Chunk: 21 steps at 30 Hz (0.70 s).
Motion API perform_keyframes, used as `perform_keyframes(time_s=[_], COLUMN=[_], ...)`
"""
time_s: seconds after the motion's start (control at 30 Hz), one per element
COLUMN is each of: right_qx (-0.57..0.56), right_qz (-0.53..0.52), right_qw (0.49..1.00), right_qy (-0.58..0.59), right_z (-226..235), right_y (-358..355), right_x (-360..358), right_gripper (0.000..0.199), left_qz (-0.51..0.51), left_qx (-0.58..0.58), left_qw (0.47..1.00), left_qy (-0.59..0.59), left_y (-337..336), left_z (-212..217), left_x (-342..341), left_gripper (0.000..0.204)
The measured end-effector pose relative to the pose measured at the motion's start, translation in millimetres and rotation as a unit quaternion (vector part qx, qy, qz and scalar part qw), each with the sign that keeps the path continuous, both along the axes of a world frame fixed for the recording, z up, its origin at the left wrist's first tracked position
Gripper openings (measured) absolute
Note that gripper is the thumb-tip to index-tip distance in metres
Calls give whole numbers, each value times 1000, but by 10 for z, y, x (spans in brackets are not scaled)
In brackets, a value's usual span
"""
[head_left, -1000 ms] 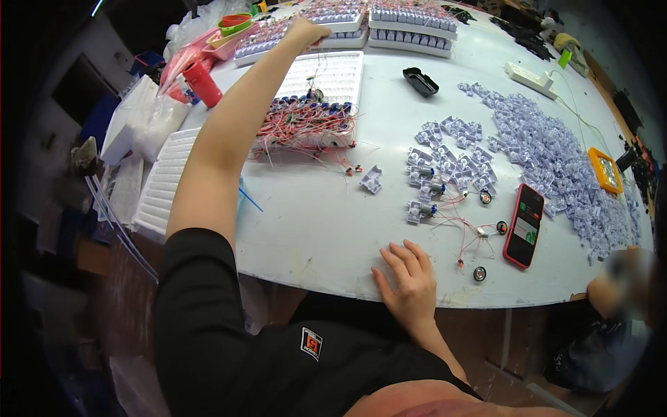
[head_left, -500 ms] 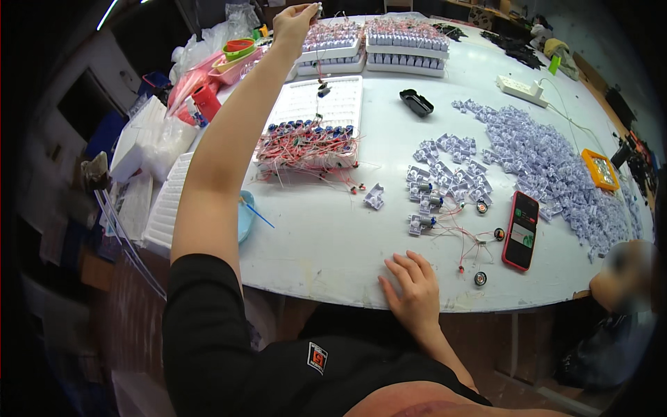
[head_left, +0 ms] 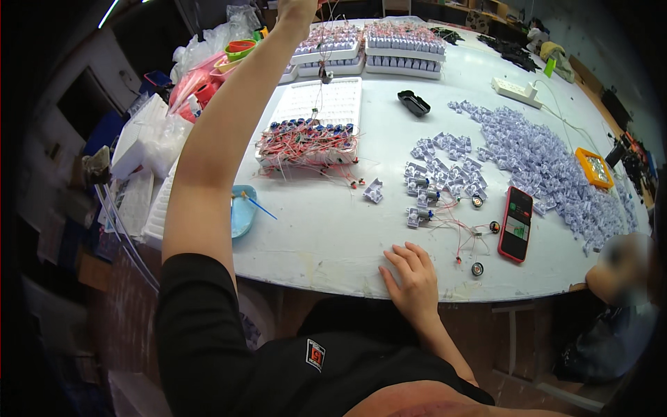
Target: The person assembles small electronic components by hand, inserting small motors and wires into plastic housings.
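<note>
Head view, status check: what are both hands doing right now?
Left hand raised high, pinching thin wires with a small part dangling. Right hand flat on the white table edge, holding nothing. Wired tray below; nothing blocking.

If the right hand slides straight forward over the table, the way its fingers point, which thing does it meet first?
Probably the thin red wires trailing from the small white parts. The right hand lies flat at the table edge, fingers pointing away; bare table lies between.

We are sitting at a large white round table (head_left: pixel 326 243) in a dim workshop, a light strip (head_left: pixel 108 12) glowing overhead at left.
</note>
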State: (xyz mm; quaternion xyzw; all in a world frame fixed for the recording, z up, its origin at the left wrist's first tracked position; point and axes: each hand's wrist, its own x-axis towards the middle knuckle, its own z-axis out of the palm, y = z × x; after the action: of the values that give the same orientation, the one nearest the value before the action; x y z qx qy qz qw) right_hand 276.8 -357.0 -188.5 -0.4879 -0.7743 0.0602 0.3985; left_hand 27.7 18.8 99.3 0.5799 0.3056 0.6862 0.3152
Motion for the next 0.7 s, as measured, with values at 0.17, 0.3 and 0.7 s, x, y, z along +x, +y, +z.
perform_keyframes(time_s=[0.17, 0.3, 0.7], right_qx=[-5, -23, -31], right_qz=[12, 17, 47], right_qw=[1000, 999, 979], right_qy=[1, 28, 196], right_z=[-13, 36, 1086], right_y=[-17, -17, 2509], right_x=[-24, 5, -815], right_gripper=[30, 32, 65], left_qz=[-29, 7, 2], left_qx=[63, 15, 22], left_qw=[998, 999, 1000], left_qy=[0, 33, 7], left_y=[62, -292, -235], left_z=[88, 134, 52], left_x=[-67, 176, 160], left_gripper=[17, 16, 16])
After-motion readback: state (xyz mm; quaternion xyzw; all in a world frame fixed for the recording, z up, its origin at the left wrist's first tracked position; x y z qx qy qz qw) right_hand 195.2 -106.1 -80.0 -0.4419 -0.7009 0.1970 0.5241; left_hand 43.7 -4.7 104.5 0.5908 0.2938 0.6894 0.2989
